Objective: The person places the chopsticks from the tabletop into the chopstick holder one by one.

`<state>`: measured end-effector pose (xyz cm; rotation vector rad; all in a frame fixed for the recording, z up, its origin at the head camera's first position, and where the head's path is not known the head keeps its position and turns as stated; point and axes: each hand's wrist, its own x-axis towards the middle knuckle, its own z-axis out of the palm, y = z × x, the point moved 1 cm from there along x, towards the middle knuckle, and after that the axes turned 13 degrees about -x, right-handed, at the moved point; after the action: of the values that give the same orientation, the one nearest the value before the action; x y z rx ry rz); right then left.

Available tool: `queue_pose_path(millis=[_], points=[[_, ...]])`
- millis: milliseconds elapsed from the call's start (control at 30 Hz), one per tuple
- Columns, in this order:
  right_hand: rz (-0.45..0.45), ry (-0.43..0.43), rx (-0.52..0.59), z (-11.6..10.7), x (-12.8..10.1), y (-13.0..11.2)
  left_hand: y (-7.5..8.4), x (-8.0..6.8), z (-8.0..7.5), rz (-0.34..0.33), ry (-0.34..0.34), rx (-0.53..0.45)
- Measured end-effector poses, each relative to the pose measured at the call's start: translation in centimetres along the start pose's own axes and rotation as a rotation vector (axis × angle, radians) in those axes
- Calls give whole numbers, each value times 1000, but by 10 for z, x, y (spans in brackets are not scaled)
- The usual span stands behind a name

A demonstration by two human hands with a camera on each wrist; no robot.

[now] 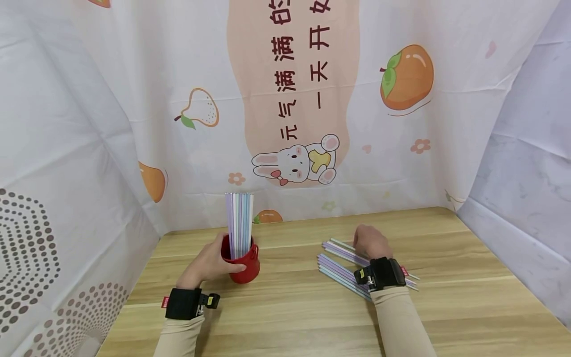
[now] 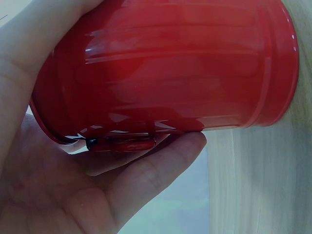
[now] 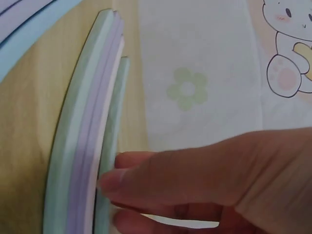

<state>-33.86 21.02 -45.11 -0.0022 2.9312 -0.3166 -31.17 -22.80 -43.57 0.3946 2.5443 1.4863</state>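
The left hand (image 1: 209,261) is wrapping its fingers and thumb around the glossy red cylindrical metal cup (image 1: 244,265), which is standing upright on the light wooden table (image 1: 312,312). In the left wrist view the palm and fingers (image 2: 146,175) are pressing against the cup's ribbed red wall (image 2: 175,68), so this hand is grasping the cup. A bunch of pastel straws in white, lilac and pale blue (image 1: 239,223) is standing upright inside the cup and rising well above its rim.

To the right of the cup, a loose spread of pastel straws in lilac, mint and pale blue (image 1: 341,265) is lying flat on the table. The right hand (image 1: 371,241) is resting on the far part of that spread, palm down. In the right wrist view its fingertips (image 3: 114,179) are touching a small stack of green, lilac and white straws (image 3: 90,146); the fingers are bending over them, but whether they are pinching a straw cannot be told.

Behind the cup, a white cloth backdrop printed with a rabbit and orange fruit (image 1: 294,163) is hanging along the table's far edge.
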Motion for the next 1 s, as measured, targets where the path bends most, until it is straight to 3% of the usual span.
queue_pose_path(millis=[333, 533, 1000], points=[[53, 3, 35, 8, 4, 8, -1, 0, 0, -1, 3, 13], [36, -13, 13, 7, 6, 9, -1, 1, 0, -3, 1, 4], [-56, 181, -45, -15, -6, -11, -3, 2, 0, 4, 8, 19]])
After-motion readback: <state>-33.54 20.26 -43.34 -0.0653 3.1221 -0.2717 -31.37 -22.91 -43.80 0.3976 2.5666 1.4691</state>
